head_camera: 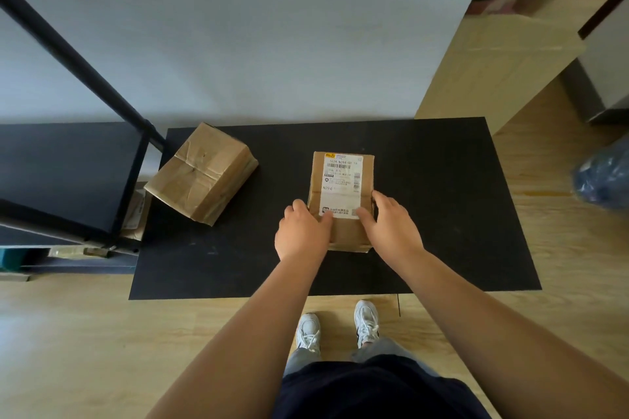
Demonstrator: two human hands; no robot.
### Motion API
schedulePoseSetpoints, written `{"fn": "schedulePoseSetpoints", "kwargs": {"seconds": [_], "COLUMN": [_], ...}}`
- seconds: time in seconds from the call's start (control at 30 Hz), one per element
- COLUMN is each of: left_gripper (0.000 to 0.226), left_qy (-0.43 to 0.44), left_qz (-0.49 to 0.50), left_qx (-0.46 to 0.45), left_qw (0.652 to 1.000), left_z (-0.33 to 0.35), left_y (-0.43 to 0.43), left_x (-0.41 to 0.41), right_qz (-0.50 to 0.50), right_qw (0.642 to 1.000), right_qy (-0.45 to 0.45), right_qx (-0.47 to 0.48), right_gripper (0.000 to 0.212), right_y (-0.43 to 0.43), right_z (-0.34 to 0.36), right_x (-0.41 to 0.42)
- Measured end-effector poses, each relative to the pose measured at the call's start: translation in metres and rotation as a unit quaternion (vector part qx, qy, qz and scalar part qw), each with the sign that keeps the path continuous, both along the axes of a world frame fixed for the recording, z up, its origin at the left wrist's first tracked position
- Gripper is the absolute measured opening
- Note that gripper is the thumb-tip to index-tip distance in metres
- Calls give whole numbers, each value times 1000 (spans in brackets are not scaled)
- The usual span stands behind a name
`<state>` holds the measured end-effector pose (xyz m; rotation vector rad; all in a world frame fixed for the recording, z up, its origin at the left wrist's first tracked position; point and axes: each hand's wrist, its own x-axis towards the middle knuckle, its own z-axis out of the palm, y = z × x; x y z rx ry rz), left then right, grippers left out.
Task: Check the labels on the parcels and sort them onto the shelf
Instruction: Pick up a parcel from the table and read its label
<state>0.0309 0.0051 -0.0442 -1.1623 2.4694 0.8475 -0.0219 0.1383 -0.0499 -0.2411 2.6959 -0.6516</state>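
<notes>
A small brown cardboard parcel (342, 180) lies in the middle of the black table (442, 197), its white shipping label facing up. My left hand (301, 231) grips its near left edge and my right hand (391, 224) grips its near right edge, thumbs resting on the label. A second, larger brown parcel (200, 173) with taped seams sits at the table's far left corner, no label visible on it. The black shelf (64, 173) stands to the left of the table.
A black slanted shelf post (75, 61) rises at the left. Another parcel (136, 211) sits on a lower shelf level. A grey wall is behind the table. A blue plastic bag (602, 173) lies on the wooden floor at right.
</notes>
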Motion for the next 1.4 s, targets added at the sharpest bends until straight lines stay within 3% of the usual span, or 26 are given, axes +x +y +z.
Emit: {"fn": "schedulePoseSetpoints", "kwargs": {"seconds": [0.2,0.37,0.5,0.8,1.03,1.4], "left_gripper": [45,60,50,60,58,41], "left_qy": [21,40,32,164,218,320], "left_qz": [61,81,70,167,96,51], "left_qx": [78,165,236,288,309,273], "left_qw": [995,982,969,929,921,906], "left_z": [-3,0,3,42,95,165], "left_y": [3,-12,-14,-17,-41,-47], "left_x": [10,-1,-5,0,15,29], "right_qz": [6,-50,-24,-108,-103,-78], "right_qw": [999,987,979,972,955,891], "right_qy": [-32,-149,-200,-122,-52,16], "right_qx": [6,-13,-25,-167,-272,-446], "right_gripper": [61,69,59,48,37,28], "right_y": [5,4,7,16,16,22], "right_z": [-1,-1,-3,38,94,159], "right_x": [-5,-12,-12,-11,-7,8]}}
